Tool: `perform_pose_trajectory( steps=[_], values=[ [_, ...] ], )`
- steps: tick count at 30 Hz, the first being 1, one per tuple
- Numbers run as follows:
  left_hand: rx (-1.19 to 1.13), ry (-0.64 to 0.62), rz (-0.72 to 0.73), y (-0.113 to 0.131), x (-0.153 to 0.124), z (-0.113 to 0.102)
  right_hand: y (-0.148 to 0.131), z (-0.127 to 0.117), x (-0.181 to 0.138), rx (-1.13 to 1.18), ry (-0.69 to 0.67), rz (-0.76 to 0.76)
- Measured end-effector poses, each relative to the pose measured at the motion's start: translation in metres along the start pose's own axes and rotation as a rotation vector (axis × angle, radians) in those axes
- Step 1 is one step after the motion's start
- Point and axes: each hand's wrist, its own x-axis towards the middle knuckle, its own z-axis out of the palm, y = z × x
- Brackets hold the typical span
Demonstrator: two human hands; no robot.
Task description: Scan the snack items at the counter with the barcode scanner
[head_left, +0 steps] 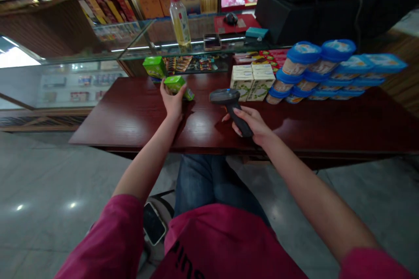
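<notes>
My left hand (173, 101) grips a small green box (175, 82) over the left part of the dark red-brown table (203, 128). Just behind it, another green box (155, 67) stands on something dark whose kind I cannot make out. In my right hand (250, 123) is a black barcode scanner (229, 96), held by its handle with the head turned left toward the green box. A small blue light shows on top of the scanner. Behind the scanner stand cream cartons with green print (252, 82), side by side.
Blue-lidded tubs (303, 52) are stacked at the right of the table. Beyond the table runs a glass counter (147, 37) bearing a bottle of yellow liquid (180, 22), a mouse (231, 18) and a black machine (294, 13). A phone (153, 223) lies beside my left hip.
</notes>
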Motion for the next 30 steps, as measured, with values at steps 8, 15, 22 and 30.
perform_pose_trajectory(
  steps=[8, 15, 22, 30],
  values=[
    [0.427, 0.373, -0.021, -0.006, 0.064, -0.090, 0.009, 0.054, 0.077, 0.130, -0.181, 0.080],
    [0.480, 0.348, -0.054, -0.024, 0.097, -0.083, 0.026, 0.062, 0.106, 0.150, -0.140, 0.083],
    [0.463, 0.364, -0.129, -0.033, 0.102, -0.055, 0.024, 0.058, 0.102, 0.135, -0.143, 0.131],
    [0.499, 0.434, -0.175, -0.032, 0.105, -0.038, 0.026, 0.059, 0.100, 0.114, -0.163, 0.105]
  ],
)
